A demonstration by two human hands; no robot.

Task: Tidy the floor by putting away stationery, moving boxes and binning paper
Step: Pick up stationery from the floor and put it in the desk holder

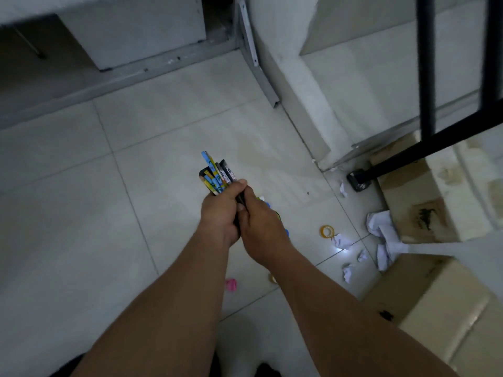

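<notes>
A bundle of pens and pencils (216,174), blue, yellow and black, sticks up out of my left hand (219,213), which is closed around it above the tiled floor. My right hand (261,229) presses against the left one and grips the lower end of the same bundle. A roll of clear tape (327,231) lies on the floor to the right of my hands. Crumpled white paper (381,227) and smaller scraps (348,272) lie further right. A pink item (231,284) lies between my forearms. Small blue and yellow bits show behind my right hand.
Two cardboard boxes stand at the right, one stained (432,202) and one nearer (441,303). A black metal frame leg (427,66) with its foot (359,180) stands by them. A grey wall corner (304,85) and metal door track (261,61) lie ahead.
</notes>
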